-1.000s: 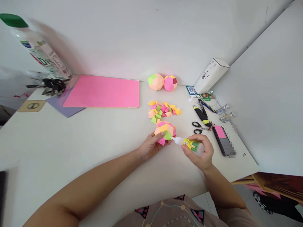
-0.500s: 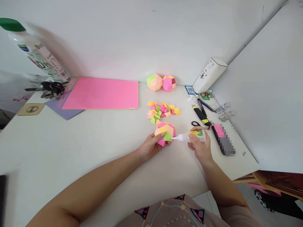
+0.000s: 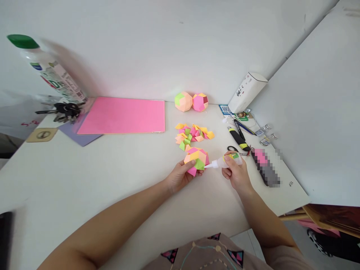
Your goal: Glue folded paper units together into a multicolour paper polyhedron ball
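My left hand (image 3: pixel 182 174) is closed on a partly built paper ball (image 3: pixel 197 155) of pink, peach, yellow and green folded pieces. The thumb presses on its front beside a green piece, and the other fingers are mostly hidden behind. In my right hand (image 3: pixel 237 170) is a clear glue bottle (image 3: pixel 229 160) with a yellow-green label, tilted so its thin nozzle points left. The nozzle tip is at the right edge of the green piece. Just beyond the ball lies a pile of small folded paper pieces (image 3: pixel 194 133) in several colours.
Two paper balls, one peach-green (image 3: pixel 184 102) and one pink-yellow (image 3: pixel 200 102), sit by the wall. A pink sheet (image 3: pixel 123 115) lies left, near keys (image 3: pixel 67 109) and a green-capped bottle (image 3: pixel 53 71). To the right are a cutter (image 3: pixel 238 138), scissors (image 3: pixel 233 149) and a white container (image 3: pixel 247 92).
The glue bottle tilts a little more, its rear end raised, with the nozzle still at the green piece. The view has shifted slightly; the left hand keeps its hold.
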Action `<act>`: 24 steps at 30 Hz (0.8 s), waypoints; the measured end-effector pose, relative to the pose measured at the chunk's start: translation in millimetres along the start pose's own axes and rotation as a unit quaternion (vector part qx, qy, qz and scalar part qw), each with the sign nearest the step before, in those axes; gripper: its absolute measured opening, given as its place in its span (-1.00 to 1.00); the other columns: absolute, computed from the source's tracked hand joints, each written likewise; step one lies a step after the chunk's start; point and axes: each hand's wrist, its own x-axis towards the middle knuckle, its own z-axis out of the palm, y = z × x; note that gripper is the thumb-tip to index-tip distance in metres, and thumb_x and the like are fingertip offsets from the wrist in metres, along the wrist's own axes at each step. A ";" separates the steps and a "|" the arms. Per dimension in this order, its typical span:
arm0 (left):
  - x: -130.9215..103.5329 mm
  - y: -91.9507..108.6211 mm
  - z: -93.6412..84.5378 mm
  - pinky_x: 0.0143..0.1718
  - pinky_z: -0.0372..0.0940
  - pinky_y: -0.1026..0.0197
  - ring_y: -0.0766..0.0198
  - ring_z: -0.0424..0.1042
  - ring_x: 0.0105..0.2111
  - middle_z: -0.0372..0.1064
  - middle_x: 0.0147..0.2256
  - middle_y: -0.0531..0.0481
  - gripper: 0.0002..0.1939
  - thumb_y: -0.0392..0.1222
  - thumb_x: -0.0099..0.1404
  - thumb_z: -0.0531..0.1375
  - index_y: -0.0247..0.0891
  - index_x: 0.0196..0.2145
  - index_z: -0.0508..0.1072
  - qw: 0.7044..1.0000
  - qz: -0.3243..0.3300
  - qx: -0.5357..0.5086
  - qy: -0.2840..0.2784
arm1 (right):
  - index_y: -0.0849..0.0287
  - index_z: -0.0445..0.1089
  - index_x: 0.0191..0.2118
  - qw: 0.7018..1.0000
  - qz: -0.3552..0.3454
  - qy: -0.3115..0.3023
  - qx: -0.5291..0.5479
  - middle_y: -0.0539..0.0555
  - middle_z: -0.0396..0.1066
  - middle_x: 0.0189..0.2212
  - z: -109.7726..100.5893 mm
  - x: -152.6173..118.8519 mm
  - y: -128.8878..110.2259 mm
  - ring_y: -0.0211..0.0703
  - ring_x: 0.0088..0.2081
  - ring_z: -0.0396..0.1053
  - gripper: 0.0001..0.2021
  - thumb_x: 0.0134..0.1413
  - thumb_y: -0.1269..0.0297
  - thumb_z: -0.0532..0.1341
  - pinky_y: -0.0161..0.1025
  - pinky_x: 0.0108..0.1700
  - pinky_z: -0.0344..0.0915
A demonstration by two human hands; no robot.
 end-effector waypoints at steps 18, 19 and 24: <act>0.8 -2.1 -2.8 -0.32 0.34 0.24 0.28 0.42 -0.42 0.43 -0.41 -0.11 -0.73 -0.13 0.20 0.25 -0.42 -0.25 0.45 1.000 0.005 0.009 0.002 | 0.11 0.29 -0.35 0.999 -0.047 0.006 0.007 -0.20 0.12 -0.67 0.1 -1.7 7.0 -0.49 -0.74 -0.02 -0.77 -0.03 0.14 0.32 -0.46 -0.74 -0.02; 0.8 -2.0 -2.8 -0.32 0.34 0.24 0.28 0.42 -0.41 0.43 -0.41 -0.11 -0.74 -0.13 0.21 0.24 -0.42 -0.26 0.45 1.000 0.003 0.010 0.001 | 0.11 0.29 -0.34 0.999 -0.052 0.004 0.000 -0.19 0.12 -0.66 -0.2 -2.5 7.1 -0.49 -0.74 -0.01 -0.77 -0.03 0.14 0.32 -0.46 -0.73 -0.01; 0.9 -1.8 -1.7 -0.31 0.33 0.24 0.27 0.42 -0.40 0.43 -0.42 -0.13 -0.73 -0.11 0.20 0.25 -0.43 -0.28 0.46 1.000 0.000 0.010 0.002 | 0.09 0.26 -0.29 0.993 -0.096 -0.006 -0.073 -0.18 0.14 -0.63 -2.5 -8.2 7.8 -0.45 -0.71 0.03 -0.77 0.02 0.12 0.28 -0.43 -0.69 0.02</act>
